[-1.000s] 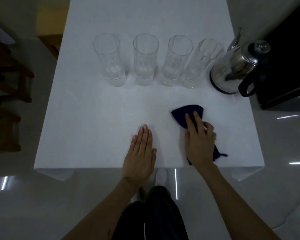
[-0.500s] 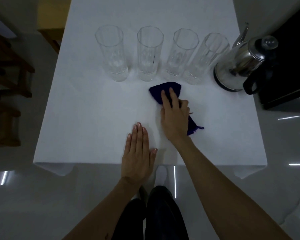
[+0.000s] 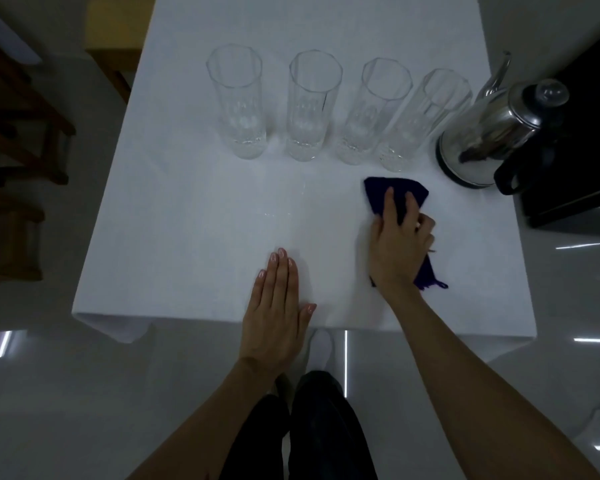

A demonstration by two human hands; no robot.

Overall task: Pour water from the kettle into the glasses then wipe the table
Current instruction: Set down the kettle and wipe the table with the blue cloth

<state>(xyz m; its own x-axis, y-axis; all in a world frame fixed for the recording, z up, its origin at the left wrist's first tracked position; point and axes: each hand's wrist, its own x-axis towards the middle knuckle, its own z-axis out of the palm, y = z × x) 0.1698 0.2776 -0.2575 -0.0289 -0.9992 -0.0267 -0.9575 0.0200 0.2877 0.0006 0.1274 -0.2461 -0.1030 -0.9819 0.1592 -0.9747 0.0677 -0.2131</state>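
Observation:
Several tall clear glasses stand in a row across the white table. A steel kettle with a black handle sits at the row's right end. My right hand presses a dark blue cloth flat on the table, just in front of the rightmost glass and left of the kettle. My left hand lies flat, palm down, fingers together, near the table's front edge, holding nothing. A few small water drops glint on the tabletop left of the cloth.
A black appliance stands right behind the kettle at the table's right edge. Wooden chairs are on the left of the table. My legs in dark trousers are below the front edge, over a glossy floor.
My right hand slid the cloth first left and forward toward the middle glasses, then back right toward the kettle. My left hand stayed flat in place.

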